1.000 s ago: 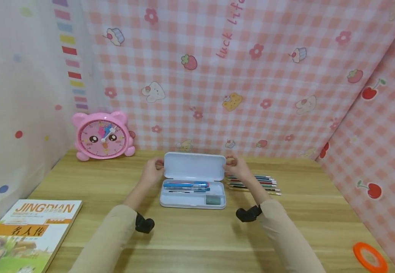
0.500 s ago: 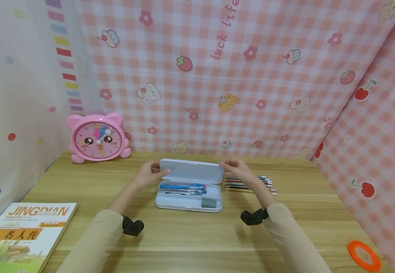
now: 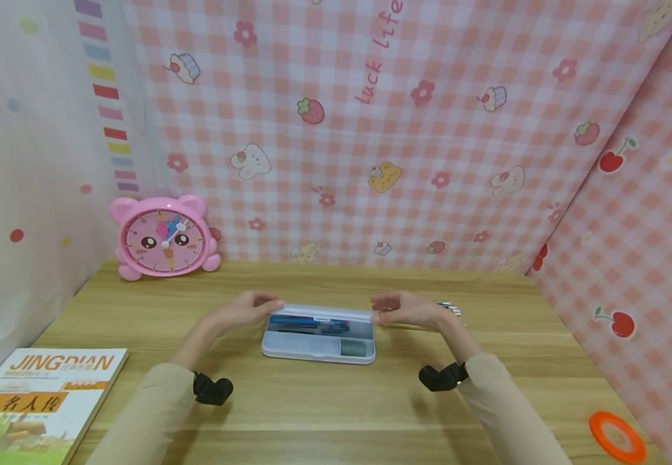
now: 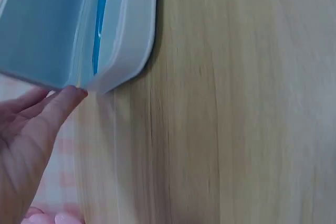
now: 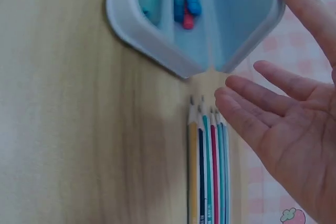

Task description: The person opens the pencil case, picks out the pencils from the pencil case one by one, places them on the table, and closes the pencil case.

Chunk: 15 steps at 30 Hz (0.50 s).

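Note:
A white pencil case [image 3: 301, 349] lies on the table with its lid [image 3: 324, 312] tilted partly down over the tray. Inside are blue pens [image 3: 312, 323] and a dark green eraser-like block [image 3: 353, 348]. My left hand [image 3: 244, 310] touches the lid's left end, its thumb and fingers fairly straight in the left wrist view. On the other side, my right hand [image 3: 408, 310] has its thumb against the lid's right end. In the right wrist view its other fingers [image 5: 247, 119] are extended, away from the case. Several pencils [image 5: 207, 166] lie below that hand.
A pink bear-faced clock [image 3: 164, 239] stands at the back left. At the front left lies a book [image 3: 51, 400], and an orange ring [image 3: 617, 436] is at the right edge. A pink checked cloth [image 3: 324, 142] hangs behind the wooden table [image 3: 336, 400].
The lid has swung forward and down from nearly upright, partly covering the pens. Both hands have moved down and forward with it. The head view has shifted slightly.

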Tool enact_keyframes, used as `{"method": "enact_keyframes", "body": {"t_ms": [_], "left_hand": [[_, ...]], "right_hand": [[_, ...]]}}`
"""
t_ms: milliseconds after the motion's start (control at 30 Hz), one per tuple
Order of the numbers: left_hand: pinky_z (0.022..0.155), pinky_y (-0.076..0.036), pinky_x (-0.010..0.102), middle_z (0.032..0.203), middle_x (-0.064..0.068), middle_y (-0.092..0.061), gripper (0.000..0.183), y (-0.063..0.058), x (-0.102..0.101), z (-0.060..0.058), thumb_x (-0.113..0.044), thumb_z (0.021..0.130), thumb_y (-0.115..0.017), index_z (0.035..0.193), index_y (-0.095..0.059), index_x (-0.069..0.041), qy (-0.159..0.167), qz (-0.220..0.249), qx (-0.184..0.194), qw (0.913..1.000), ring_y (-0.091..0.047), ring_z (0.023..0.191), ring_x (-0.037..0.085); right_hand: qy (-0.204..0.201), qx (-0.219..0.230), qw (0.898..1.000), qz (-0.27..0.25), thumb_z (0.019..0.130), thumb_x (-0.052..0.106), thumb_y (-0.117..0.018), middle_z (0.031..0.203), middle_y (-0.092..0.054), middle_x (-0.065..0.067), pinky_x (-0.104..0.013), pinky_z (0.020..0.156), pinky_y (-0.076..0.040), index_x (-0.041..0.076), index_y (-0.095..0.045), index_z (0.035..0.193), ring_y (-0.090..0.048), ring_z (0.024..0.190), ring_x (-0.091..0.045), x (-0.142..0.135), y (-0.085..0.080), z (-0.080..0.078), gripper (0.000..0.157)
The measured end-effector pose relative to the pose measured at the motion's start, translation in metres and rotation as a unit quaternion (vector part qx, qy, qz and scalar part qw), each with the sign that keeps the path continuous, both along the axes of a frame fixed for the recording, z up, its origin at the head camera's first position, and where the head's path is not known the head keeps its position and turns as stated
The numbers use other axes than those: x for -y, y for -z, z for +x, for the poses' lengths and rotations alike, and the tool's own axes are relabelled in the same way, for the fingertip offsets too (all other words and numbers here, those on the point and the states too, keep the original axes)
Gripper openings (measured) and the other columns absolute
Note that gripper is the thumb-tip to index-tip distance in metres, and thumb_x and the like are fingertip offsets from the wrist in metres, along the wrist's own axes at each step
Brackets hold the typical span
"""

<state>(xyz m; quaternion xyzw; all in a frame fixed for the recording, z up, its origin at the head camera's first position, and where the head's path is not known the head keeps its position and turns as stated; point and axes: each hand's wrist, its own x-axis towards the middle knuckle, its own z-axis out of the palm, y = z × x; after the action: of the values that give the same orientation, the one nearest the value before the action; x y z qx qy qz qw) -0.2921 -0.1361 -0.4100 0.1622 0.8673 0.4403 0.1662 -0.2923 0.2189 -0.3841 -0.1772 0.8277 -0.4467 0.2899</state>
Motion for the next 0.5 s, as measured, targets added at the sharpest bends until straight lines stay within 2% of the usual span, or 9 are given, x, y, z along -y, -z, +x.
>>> {"method": "enact_keyframes", "body": {"t_ms": [100, 200, 333, 500], "left_hand": [[0.107, -0.033, 0.046, 0.136, 0.025, -0.044, 0.075, 0.000, 0.004, 0.003, -0.047, 0.088, -0.054, 0.135, -0.036, 0.008, 0.031, -0.032, 0.000, 0.9990, -0.040, 0.128, 0.036], [0.110, -0.029, 0.047, 0.140, 0.028, -0.036, 0.086, 0.001, 0.005, 0.005, -0.045, 0.082, -0.062, 0.138, -0.028, 0.010, 0.050, -0.033, 0.017, 0.9980, -0.034, 0.132, 0.038], [0.112, -0.023, 0.049, 0.144, 0.030, -0.028, 0.096, 0.003, 0.004, 0.007, -0.037, 0.075, -0.072, 0.139, -0.021, 0.013, 0.066, -0.023, 0.025, 0.9972, -0.027, 0.134, 0.040], [0.111, -0.024, 0.050, 0.141, 0.033, -0.030, 0.098, 0.004, 0.002, 0.011, -0.030, 0.071, -0.077, 0.137, -0.021, 0.016, 0.082, -0.063, -0.019, 0.9945, -0.029, 0.132, 0.041]], "right_hand": [[-0.013, 0.007, 1.000, 0.011, 0.083, 0.030, -0.067, 0.145, -0.033, -0.021, -0.045, 0.107, -0.035, -0.001, -0.025, 0.143, -0.036, 0.132, -0.035, 0.001, 0.005, 0.003, 0.079], [-0.015, 0.005, 0.999, 0.031, 0.079, 0.029, -0.071, 0.147, -0.029, -0.020, -0.046, 0.107, -0.034, 0.000, -0.022, 0.144, -0.035, 0.132, -0.035, 0.004, 0.011, 0.005, 0.087], [-0.019, -0.030, 0.998, 0.053, 0.074, 0.026, -0.076, 0.147, -0.028, -0.023, -0.046, 0.107, -0.035, -0.003, -0.021, 0.143, -0.037, 0.130, -0.035, 0.010, 0.015, 0.009, 0.093], [-0.022, -0.082, 0.994, 0.072, 0.071, 0.017, -0.078, 0.142, -0.035, -0.027, -0.046, 0.104, -0.038, -0.011, -0.024, 0.139, -0.040, 0.128, -0.037, 0.019, 0.019, 0.010, 0.091]]}}
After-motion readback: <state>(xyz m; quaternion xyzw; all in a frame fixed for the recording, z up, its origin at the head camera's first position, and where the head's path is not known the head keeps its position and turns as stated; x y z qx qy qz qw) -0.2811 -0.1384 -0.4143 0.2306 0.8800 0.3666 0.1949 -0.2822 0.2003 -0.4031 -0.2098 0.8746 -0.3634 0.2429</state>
